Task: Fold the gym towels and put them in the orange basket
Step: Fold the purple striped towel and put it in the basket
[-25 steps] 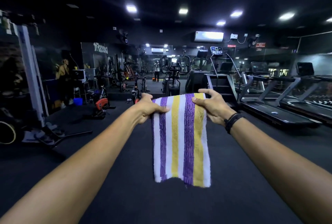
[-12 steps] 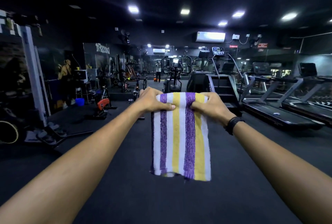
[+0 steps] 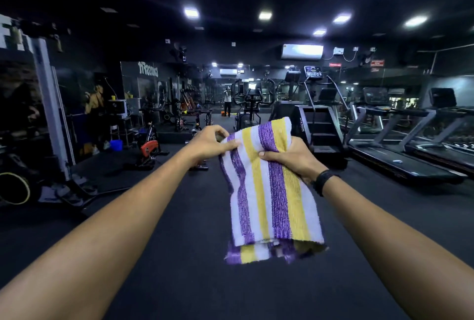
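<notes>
Both forearms reached fwd from 6 o'clock. Striped towel hung mid-air just right of centre, already doubled, back layer peeking out below at 5 o'clock. Right hand clenched round its upper edge, thumb across the front. Left hand pinched the top-left corner at 11 o'clock of the cloth. Orange basket wasn't visible. Risk, imo: layers sat uneven, so 1 more fold w/o squaring edges could come out skewed; a slack left pinch might drop that corner. Beyond, treadmills at 2 o'clock, spin bike at 10.
</notes>
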